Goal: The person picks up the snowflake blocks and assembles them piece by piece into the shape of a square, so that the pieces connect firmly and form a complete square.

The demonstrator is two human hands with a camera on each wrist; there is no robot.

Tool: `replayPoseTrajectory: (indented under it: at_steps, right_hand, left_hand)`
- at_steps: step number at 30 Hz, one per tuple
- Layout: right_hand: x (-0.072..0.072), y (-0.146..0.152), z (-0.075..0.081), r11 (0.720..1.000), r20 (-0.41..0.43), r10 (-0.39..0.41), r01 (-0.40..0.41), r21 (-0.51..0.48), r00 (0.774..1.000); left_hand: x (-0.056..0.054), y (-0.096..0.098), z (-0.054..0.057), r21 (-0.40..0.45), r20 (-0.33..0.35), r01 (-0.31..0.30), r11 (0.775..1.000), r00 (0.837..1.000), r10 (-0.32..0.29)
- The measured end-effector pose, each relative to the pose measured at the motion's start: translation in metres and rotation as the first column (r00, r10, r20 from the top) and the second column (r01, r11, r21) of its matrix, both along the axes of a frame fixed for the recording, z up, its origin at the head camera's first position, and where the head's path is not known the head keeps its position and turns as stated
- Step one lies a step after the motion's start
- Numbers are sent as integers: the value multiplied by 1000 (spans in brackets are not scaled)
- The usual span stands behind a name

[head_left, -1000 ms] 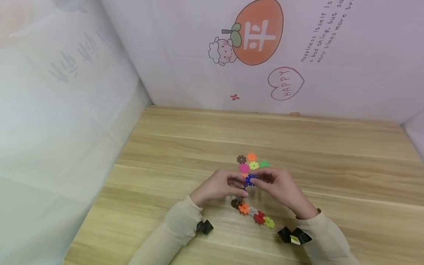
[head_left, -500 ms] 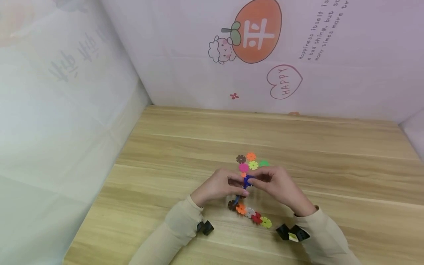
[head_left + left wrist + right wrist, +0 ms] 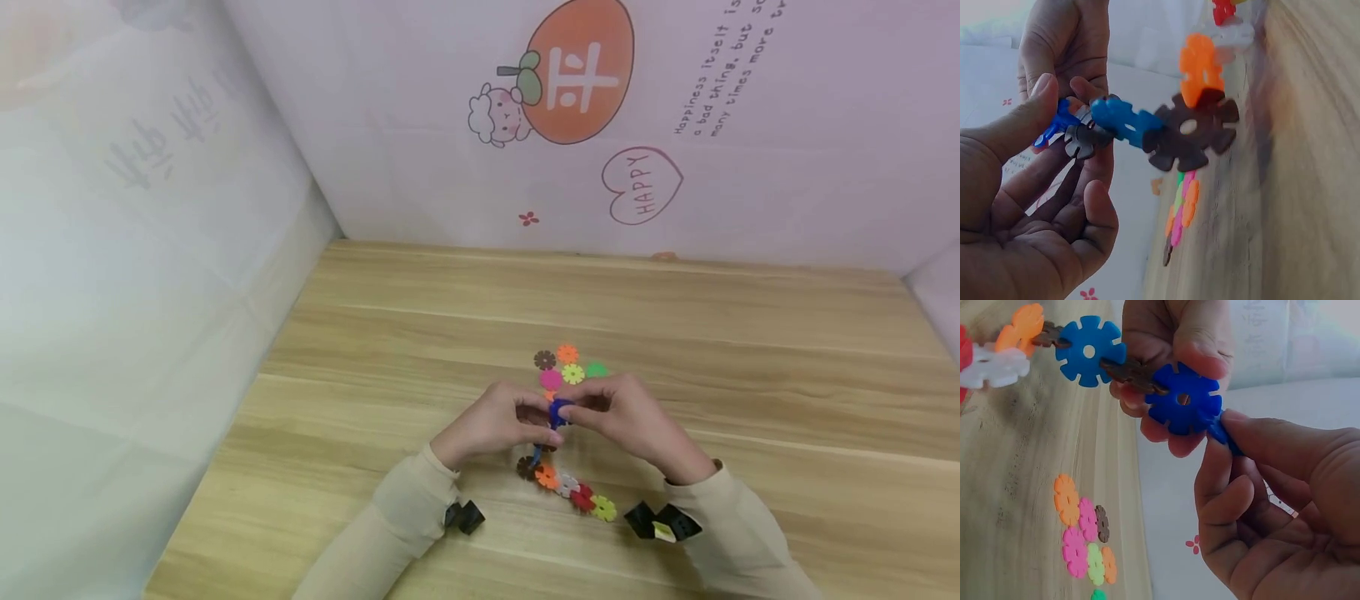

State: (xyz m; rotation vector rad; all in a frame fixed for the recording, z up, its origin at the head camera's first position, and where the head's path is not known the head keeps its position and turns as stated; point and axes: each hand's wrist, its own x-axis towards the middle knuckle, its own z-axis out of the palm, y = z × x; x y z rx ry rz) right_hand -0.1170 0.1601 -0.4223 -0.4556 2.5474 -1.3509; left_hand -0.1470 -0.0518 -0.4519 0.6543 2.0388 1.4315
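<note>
Notched plastic snowflake discs are joined in a chain between the hands. My left hand (image 3: 495,421) pinches the chain at a dark blue disc (image 3: 1172,415), beside a brown link. At the chain's upper end, my right hand (image 3: 633,425) pinches a second dark blue disc (image 3: 1224,437) between thumb and finger. The two blue discs meet edge to edge; how deeply their slots mesh is hard to see. Downward from the left hand follow a lighter blue disc (image 3: 1074,357), a brown disc (image 3: 1169,150), an orange one (image 3: 1192,65), then white, red (image 3: 582,498) and yellow-green (image 3: 603,508).
Beyond the hands, loose discs lie flat on the wooden table (image 3: 390,333): pink (image 3: 551,380), yellow (image 3: 567,374), brown (image 3: 540,360), orange (image 3: 562,354) and green (image 3: 597,368), partly behind the right hand. A printed white sheet (image 3: 420,167) stands at the back.
The right hand and its dark blue disc have shifted slightly left, towards the left hand. The chain's lower end has swung a little left. The left hand stays nearly still.
</note>
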Motion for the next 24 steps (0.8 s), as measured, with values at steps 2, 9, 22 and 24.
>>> replayPoseTrajectory:
  at_steps: [2,9,22,24]
  right_hand:
    - [0,0,-3,1000,-2,5,-5,-5,1000]
    - [-2,-3,-15,1000,-42,5,-6,-24,999]
    - [-5,-3,-18,1000,-53,-6,5,-27,999]
    - [-6,1,-18,999,-34,-10,8,-42,999]
  left_hand:
    - [-1,-1,0,-10,16,14,1000,1000,-14]
    - [-6,-7,-2,-100,-81,21,995,996,-30]
    - [-8,-7,-5,-61,-17,-67,996,998,66]
    - [-9,-8,-5,-66,-12,-77,995,997,76]
